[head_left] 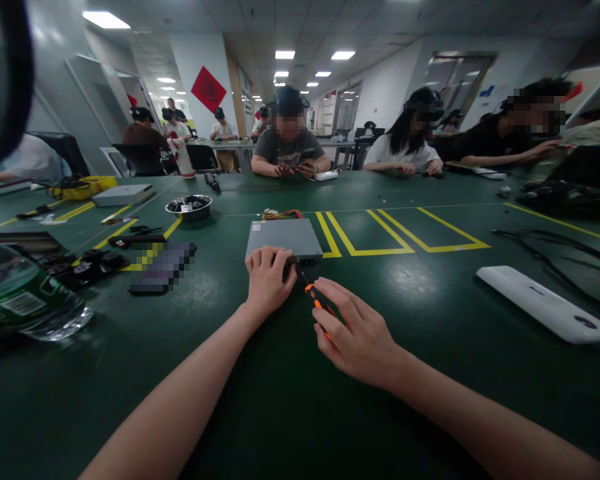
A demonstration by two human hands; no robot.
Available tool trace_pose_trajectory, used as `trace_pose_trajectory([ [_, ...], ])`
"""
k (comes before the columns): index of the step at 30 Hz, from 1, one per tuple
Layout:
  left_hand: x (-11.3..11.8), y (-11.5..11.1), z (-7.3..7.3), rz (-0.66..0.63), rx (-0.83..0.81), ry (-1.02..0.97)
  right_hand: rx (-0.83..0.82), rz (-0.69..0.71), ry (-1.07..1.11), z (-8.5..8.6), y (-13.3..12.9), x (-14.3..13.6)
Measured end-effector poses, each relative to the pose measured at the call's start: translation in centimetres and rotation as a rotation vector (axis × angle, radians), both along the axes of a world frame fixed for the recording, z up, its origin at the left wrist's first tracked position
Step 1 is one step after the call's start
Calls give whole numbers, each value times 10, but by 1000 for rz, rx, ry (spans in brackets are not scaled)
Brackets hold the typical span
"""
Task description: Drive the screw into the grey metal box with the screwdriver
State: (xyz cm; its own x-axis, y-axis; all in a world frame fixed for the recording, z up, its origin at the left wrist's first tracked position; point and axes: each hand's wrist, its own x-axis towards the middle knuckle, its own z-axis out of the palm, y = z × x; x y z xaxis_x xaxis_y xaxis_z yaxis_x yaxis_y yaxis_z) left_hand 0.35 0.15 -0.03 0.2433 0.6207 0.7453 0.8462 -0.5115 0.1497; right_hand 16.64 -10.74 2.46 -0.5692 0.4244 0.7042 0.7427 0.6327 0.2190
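A grey computer power supply (285, 239) lies flat on the green table, with coloured wires (283, 214) at its far side and a socket on its near side. My left hand (270, 280) grips its near left edge, fingers over the top and thumb at the front. My right hand (353, 330) is wrapped around an orange and black screwdriver (313, 293). The thin shaft points up and left toward the near face of the power supply; whether the tip touches a screw, I cannot tell.
To the left are a water bottle (30, 293), a dark phone-like slab (163, 268) and a metal bowl (189, 208) of small parts. A white device (545, 303) and black cables (555, 247) lie right. Yellow tape (380, 253) marks the table. Several people sit across.
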Motion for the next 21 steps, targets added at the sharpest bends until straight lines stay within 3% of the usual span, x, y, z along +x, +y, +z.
trace_pose_trajectory([
  [3, 0, 0, 0, 0, 4, 3, 3, 59, -43, -1, 2, 2],
  [8, 0, 0, -1, 5, 3, -8, 19, 0, 53, 1, 2, 3],
  [21, 0, 2, -2, 2, 40, -4, -30, 55, 33, 0, 4, 4],
])
